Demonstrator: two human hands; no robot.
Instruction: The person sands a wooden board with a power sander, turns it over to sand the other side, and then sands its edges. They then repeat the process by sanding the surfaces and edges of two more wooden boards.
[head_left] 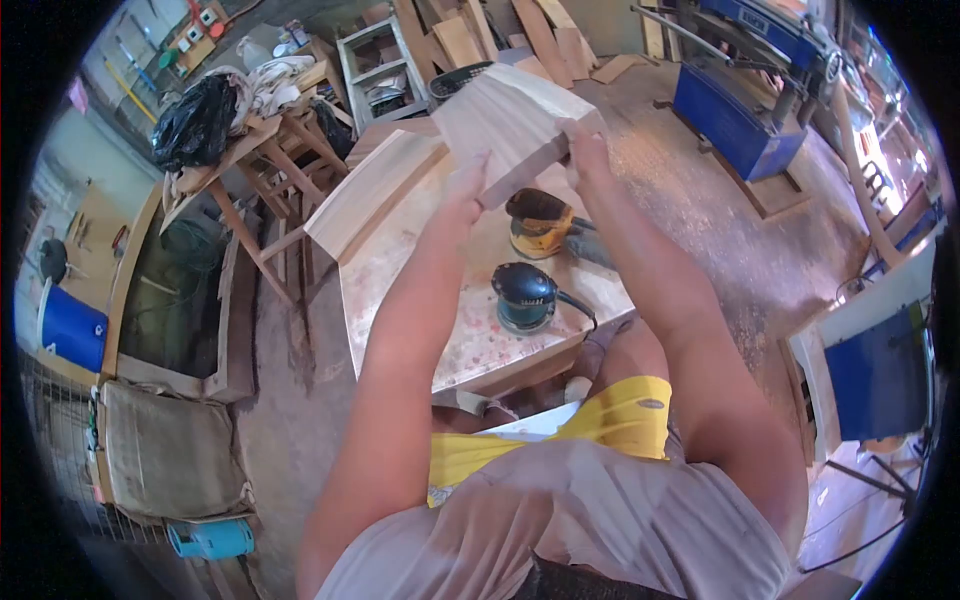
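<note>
Both of my hands hold a thick wooden board (515,115), raised and tilted above the far part of the work table (400,320). My left hand (468,188) grips its near left corner. On the right end, my right hand (588,158) is closed around the edge. Below the board, a yellow and black sander (540,225) sits on the table. Nearer to me stands a dark teal sander (525,297) with a cord. A second wooden piece (378,190) lies along the table's left edge.
At the left, a wooden stand (240,165) carries a black plastic bag (195,130) and cloths. A stepladder (380,65) and leaning planks (460,40) are at the back. A blue machine (740,120) stands on the floor at back right. A blue bucket (72,328) is far left.
</note>
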